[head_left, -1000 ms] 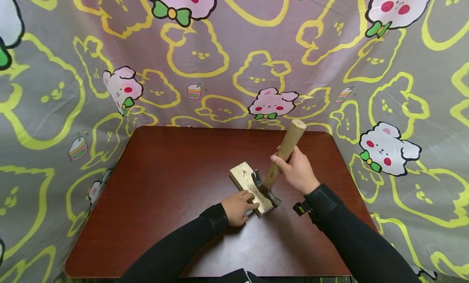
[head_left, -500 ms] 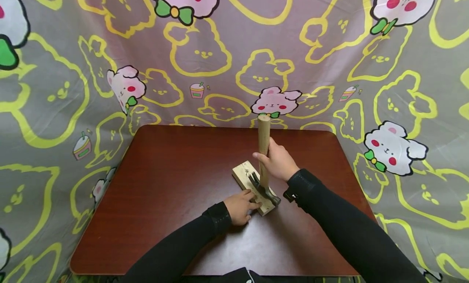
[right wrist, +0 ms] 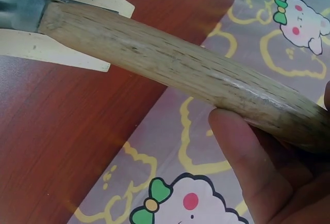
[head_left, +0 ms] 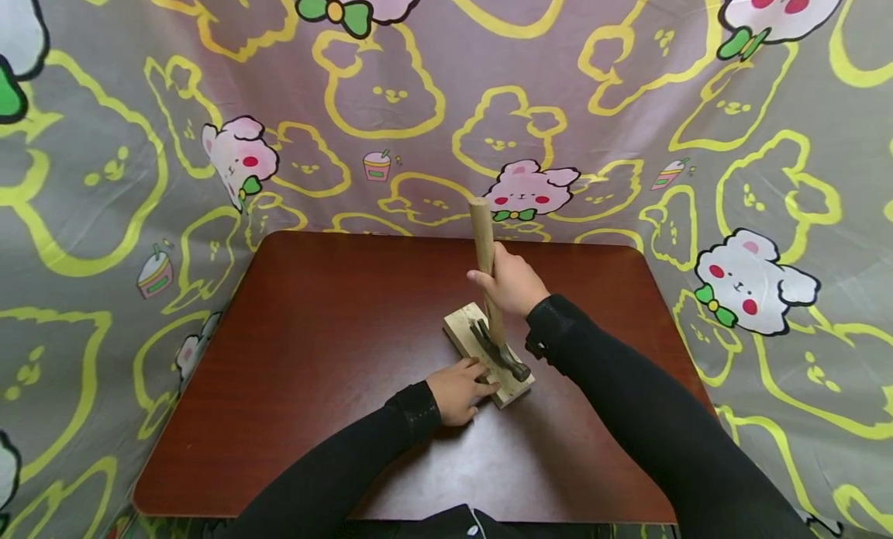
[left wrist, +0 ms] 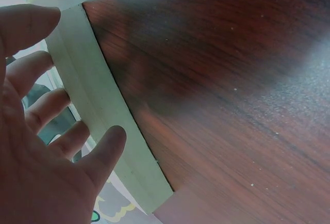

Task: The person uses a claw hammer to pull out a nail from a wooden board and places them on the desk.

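Observation:
A pale wooden block lies slantwise on the table. My left hand presses it from the near left side, fingers spread. Up close in the left wrist view, these fingertips touch the block's long side and edge. The right hand grips a claw hammer by its wooden handle, which stands nearly upright. Its dark metal head is at the block's top, claw towards the far left; whether a nail sits under it is hidden. In the right wrist view my thumb lies along the handle.
The reddish-brown table has rounded corners and spreads around the block. A patterned cloth hangs behind and along both sides of it.
The hammer's handle has swung left, from leaning right to nearly upright, and the right hand has moved left with it. The left hand stays on the block.

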### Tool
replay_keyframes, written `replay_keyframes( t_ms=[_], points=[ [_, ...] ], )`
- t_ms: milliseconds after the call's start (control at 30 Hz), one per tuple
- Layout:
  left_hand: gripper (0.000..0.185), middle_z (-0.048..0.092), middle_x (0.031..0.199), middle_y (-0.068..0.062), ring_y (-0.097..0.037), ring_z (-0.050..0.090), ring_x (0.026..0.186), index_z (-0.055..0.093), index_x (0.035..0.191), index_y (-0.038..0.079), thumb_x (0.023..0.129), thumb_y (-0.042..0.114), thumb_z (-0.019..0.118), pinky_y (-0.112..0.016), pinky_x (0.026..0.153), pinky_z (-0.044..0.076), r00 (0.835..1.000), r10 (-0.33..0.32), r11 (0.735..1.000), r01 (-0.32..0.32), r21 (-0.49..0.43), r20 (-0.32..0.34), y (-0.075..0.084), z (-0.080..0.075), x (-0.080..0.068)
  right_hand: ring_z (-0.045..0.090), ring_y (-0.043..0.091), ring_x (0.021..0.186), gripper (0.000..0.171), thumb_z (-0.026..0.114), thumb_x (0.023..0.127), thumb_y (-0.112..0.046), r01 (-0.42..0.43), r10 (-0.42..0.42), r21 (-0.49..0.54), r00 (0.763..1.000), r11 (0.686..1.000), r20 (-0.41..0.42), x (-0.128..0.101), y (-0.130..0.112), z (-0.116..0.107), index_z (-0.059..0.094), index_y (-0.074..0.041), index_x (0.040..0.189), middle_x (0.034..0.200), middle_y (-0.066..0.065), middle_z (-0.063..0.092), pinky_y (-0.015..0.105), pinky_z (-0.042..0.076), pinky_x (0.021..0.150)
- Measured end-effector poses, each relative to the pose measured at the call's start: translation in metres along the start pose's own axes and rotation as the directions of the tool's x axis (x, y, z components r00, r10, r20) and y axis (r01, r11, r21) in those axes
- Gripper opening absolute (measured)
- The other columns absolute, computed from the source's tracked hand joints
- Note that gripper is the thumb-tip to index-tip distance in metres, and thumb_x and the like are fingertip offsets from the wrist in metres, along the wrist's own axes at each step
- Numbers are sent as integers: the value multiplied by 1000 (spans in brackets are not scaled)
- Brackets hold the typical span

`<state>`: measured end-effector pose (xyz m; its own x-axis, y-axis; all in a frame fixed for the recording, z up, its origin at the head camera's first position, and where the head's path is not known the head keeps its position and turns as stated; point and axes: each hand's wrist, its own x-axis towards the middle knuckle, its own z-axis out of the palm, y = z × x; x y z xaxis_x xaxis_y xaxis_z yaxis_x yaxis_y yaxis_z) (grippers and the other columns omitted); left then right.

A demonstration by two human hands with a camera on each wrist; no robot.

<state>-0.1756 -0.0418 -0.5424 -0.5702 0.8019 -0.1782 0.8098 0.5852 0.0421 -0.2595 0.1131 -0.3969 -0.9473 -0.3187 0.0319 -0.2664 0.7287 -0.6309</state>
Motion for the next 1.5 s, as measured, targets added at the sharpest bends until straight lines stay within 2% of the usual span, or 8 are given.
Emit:
replay_keyframes(
  t_ms=[333, 733, 1100, 1200, 1400, 1500],
  points=[
    [59, 47, 144, -6, -29, 37, 137, 49, 149, 31, 93, 29, 68, -32, 106, 37, 1000, -4, 999, 4, -37, -5, 3, -2, 0, 67, 27, 85, 53, 65, 98, -36, -27, 27, -25, 1000, 999, -8, 8, 1, 2, 45, 2, 129, 91, 13, 63, 42, 55, 71],
    [60, 43, 148, -4, -27, 32, 140, 44, 152, 34, 96, 30, 65, -29, 109, 32, 999, -31, 998, 33, -58, 31, 4, -3, 2, 68, 29, 90, 55, 64, 99, -33, -2, 2, 9, 1000, 1000, -19, 9, -2, 0, 42, 3, 134, 98, 15, 64, 45, 55, 76],
    [59, 44, 147, -4, -27, 33, 140, 44, 152, 33, 96, 31, 65, -30, 109, 33, 1000, -26, 998, 27, -55, 17, 4, 1, 1, 68, 29, 91, 54, 64, 99, -32, 16, -15, 23, 999, 1000, -34, 8, 0, 3, 43, 3, 133, 98, 16, 64, 45, 55, 77],
    [57, 44, 147, -4, -27, 34, 139, 46, 151, 32, 97, 31, 64, -30, 107, 36, 1000, -27, 998, 27, -62, 11, 3, -1, 0, 68, 30, 93, 55, 64, 99, -33, 14, -12, 36, 999, 999, -36, 6, 1, 4, 43, 3, 135, 101, 17, 64, 46, 55, 78],
    [56, 48, 143, -5, -28, 39, 135, 50, 148, 30, 95, 29, 67, -31, 101, 42, 999, 3, 999, -4, -33, -45, -1, 2, -2, 68, 33, 96, 59, 65, 98, -33, 9, -6, 64, 999, 998, -49, 2, 3, 4, 40, 2, 139, 107, 19, 65, 49, 55, 80],
    [56, 47, 143, -4, -27, 39, 135, 50, 149, 32, 95, 30, 67, -32, 98, 45, 999, -12, 1000, 11, -29, -47, -2, 4, -1, 68, 34, 98, 60, 64, 99, -33, 20, -15, 79, 998, 997, -59, -1, 5, 4, 39, 2, 141, 110, 20, 65, 49, 55, 80]
  ],
)
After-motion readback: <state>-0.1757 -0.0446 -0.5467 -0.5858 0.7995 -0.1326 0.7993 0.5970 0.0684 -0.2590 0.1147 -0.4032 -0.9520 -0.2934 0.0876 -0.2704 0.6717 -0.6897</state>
